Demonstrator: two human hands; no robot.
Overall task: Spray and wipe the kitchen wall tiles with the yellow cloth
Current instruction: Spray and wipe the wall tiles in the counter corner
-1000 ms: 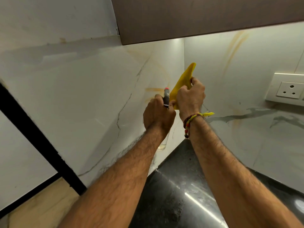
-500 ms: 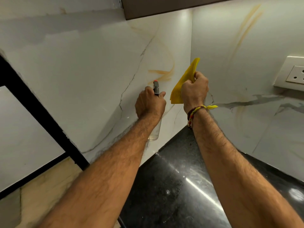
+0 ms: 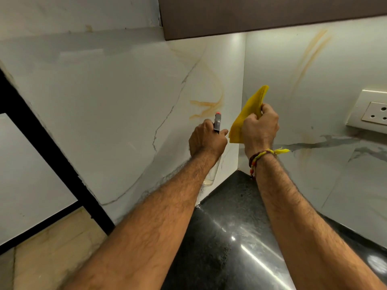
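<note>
Early in the job by the look of it: left hand (image 3: 206, 141) gripping the spray bottle (image 3: 217, 123) aimed at the corner wall tiles (image 3: 125, 105), right hand (image 3: 259, 127) clutching the folded yellow cloth (image 3: 247, 116) off the tiles, orange streaks (image 3: 206, 105) unwiped.

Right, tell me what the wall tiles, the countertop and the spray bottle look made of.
White veined wall tiles: glazed ceramic or marble-look, softly glossy, with grey and amber veining. Black speckled countertop: polished stone, probably granite, with sharp light reflections. Clear spray bottle: see-through body, likely plastic, with a grey nozzle.
</note>
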